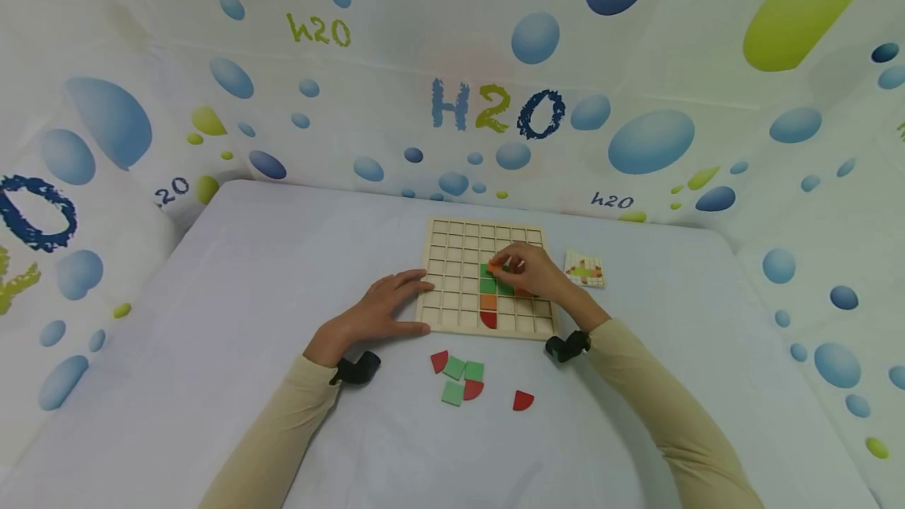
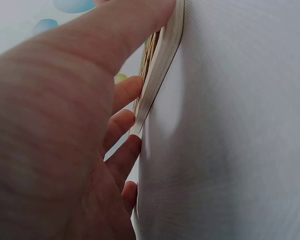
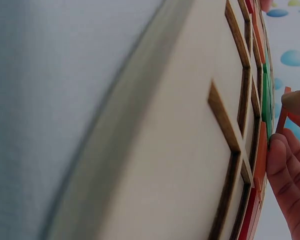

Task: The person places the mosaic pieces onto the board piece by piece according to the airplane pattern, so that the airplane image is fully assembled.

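Observation:
A wooden grid board (image 1: 452, 246) lies on the white-covered table. My right hand (image 1: 533, 269) pinches a thin orange tile (image 3: 283, 115) between thumb and fingers, just over the green tiles in the grid. Set in the cells are green squares (image 1: 488, 286), an orange square (image 1: 489, 302) and a red quarter-circle (image 1: 489, 320); the right hand hides part of this pattern. My left hand (image 1: 382, 309) rests at the board's left side, fingers extended onto its edge, thumb by the near left corner. The left wrist view shows fingertips against the board's side (image 2: 162, 65).
In front of the board lie several loose pieces: green squares (image 1: 474, 371) and red quarter-circles (image 1: 523, 400). A small pattern card (image 1: 585, 269) sits right of the board, beside the right forearm. A printed curtain (image 1: 396, 100) hangs behind the table.

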A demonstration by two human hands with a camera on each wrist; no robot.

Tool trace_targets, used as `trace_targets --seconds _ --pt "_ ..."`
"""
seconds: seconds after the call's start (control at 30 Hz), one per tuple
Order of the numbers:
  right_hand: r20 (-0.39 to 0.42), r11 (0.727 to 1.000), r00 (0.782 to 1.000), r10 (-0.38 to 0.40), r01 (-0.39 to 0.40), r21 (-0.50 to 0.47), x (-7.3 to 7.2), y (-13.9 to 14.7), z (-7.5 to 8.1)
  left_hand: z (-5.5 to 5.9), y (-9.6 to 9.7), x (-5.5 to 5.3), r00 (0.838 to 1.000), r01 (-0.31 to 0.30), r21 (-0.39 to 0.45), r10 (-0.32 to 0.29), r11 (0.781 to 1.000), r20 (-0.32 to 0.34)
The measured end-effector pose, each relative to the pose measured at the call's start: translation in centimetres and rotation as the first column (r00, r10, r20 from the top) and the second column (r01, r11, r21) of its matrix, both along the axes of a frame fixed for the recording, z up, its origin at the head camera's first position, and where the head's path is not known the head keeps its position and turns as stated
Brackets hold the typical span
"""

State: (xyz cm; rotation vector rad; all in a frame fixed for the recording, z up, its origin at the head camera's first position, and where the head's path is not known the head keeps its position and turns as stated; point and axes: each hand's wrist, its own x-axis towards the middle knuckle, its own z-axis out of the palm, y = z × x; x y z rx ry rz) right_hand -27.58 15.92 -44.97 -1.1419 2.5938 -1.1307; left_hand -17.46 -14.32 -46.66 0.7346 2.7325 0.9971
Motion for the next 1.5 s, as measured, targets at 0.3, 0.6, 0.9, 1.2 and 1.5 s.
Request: trace_targets --seconds 0.3,0.6,0.9,1.2,1.5 --pt "-0.007 0.998 0.998 -0.056 0.056 0.029 -1.0 -0.4 -0.5 0.1 0.0 0.0 1.0 0.0 -0.004 0.0 1.0 0.0" --pt "0.03 0.984 0.985 -0.173 0.171 0.047 -1.0 -1.2 -0.7 0.0 -0.1 0.0 1.0 0.001 -0.001 -0.001 1.0 0.002" --pt "0.009 0.979 0.98 -0.2 0.2 0.047 -1.1 -1.8 -0.8 0.1 -0.1 0.0 1.0 0.007 -0.002 -0.007 1.0 0.001" --pt "0.033 0.974 0.975 -0.218 0.215 0.078 -1.1 -2.0 -0.7 0.2 -0.1 0.0 1.0 0.001 -0.005 -0.001 1.0 0.002" --pt "0.003 0.978 0.98 -0.197 0.196 0.068 -0.9 -1.8 -0.9 0.2 -0.1 0.1 1.0 0.005 0.002 -0.005 1.0 0.009"
